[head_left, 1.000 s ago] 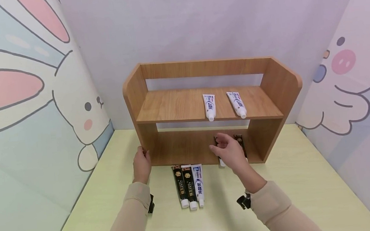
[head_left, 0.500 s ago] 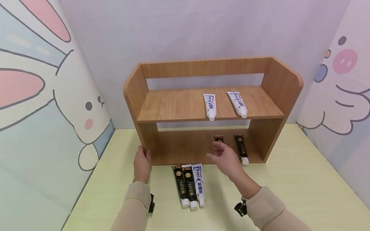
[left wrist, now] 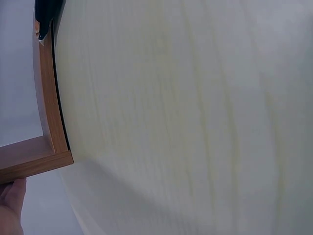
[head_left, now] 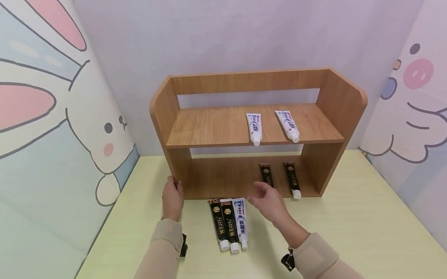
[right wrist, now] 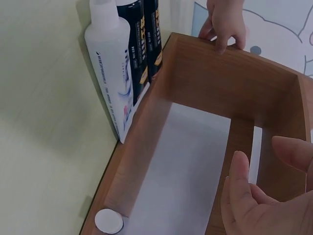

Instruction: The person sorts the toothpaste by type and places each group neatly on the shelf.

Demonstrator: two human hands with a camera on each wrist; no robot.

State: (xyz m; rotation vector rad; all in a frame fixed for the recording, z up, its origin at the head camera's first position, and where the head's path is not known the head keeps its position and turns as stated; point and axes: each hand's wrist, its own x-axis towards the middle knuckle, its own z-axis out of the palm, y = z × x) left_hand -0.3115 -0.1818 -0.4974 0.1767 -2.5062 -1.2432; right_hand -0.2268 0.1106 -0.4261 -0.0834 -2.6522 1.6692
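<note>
My left hand (head_left: 172, 199) grips the front edge of the left side panel of a wooden two-tier shelf (head_left: 207, 127). Nothing is in my right hand (head_left: 268, 202), its fingers loosely bent in front of the lower tier. Just left of it on the table lie two black toothpaste tubes (head_left: 230, 226) and a white toothpaste tube (head_left: 240, 223), side by side, caps toward me. On the lower tier, one black tube (head_left: 266, 174) is partly hidden by my right hand, though its white cap (right wrist: 108, 221) shows in the right wrist view. Another black tube (head_left: 292, 178) lies farther right.
Two white toothpaste tubes, a left one (head_left: 254, 128) and a right one (head_left: 287, 125), lie apart on the upper tier, caps at its front edge. The shelf stands on a pale yellow table (head_left: 372, 224). Cartoon-printed walls (head_left: 98, 101) rise on both sides.
My right hand has drawn back from the lower tier, moving toward me and left, uncovering more of the black tubes there. The left hand stays at the side panel.
</note>
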